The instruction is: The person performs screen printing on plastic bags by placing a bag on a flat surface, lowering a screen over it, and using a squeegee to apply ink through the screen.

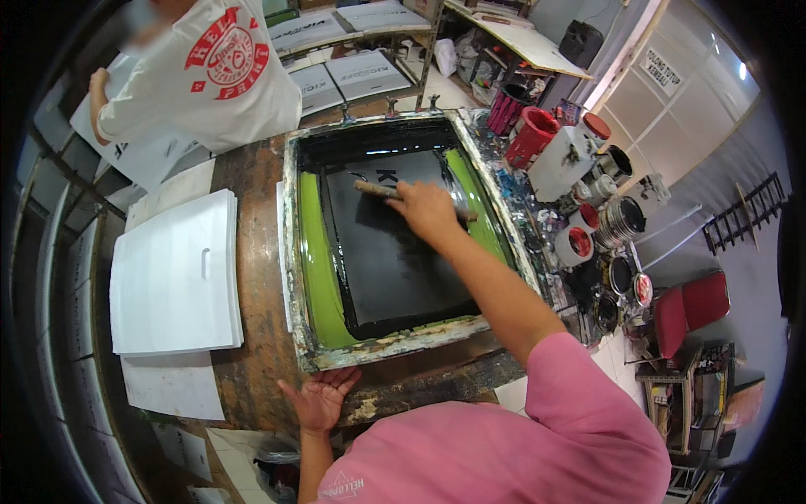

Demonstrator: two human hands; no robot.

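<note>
A screen printing frame [295, 244] with a paint-crusted rim lies over the brown table. Green strips run down both sides of its mesh, and black ink covers the middle and far end. Wrapped around the wooden handle of a squeegee [377, 190], my right hand [425, 210] is partway up the mesh; the squeegee's lower edge is hard to make out against the ink. My left hand [322, 398] is palm up with fingers spread at the near edge of the frame, holding nothing. Beneath the frame, the edge of a white sheet [283, 252] shows on the left.
White bags or sheets with handle slots [172, 277] are stacked to the left. Ink-stained cans [621, 218], a white jug [561, 164] and a red container [531, 139] crowd the right. Beyond the table, a person [227, 76] in a white shirt handles a sheet near racks [361, 42].
</note>
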